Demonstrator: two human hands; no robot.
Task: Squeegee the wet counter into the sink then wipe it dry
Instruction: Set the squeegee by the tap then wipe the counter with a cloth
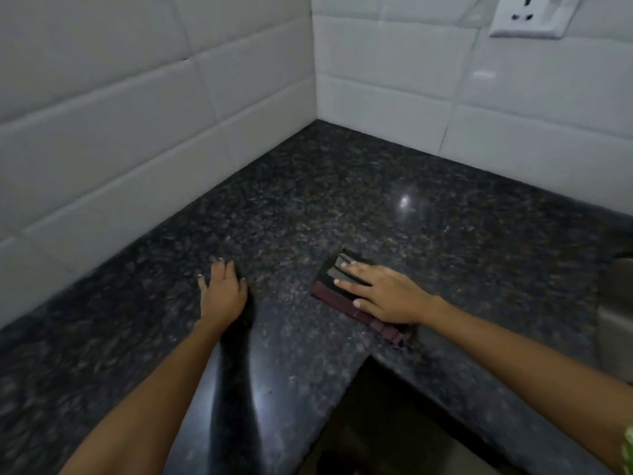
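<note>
A dark speckled granite counter (342, 200) fills an L-shaped corner below white tiled walls. My right hand (383, 296) lies flat, fingers spread, on a folded dark cloth (337, 289) with a maroon edge, pressing it on the counter near the inner front edge. My left hand (222, 293) rests palm down on the bare counter to the left, fingers apart, holding nothing. No squeegee shows. A grey metal surface (616, 313) at the right edge may be the sink; I cannot tell.
White tiled walls (137, 132) close the counter at the back and left. A white wall socket (534, 15) sits at the top right. The counter's inner front edge (359, 365) drops to a dark floor area below.
</note>
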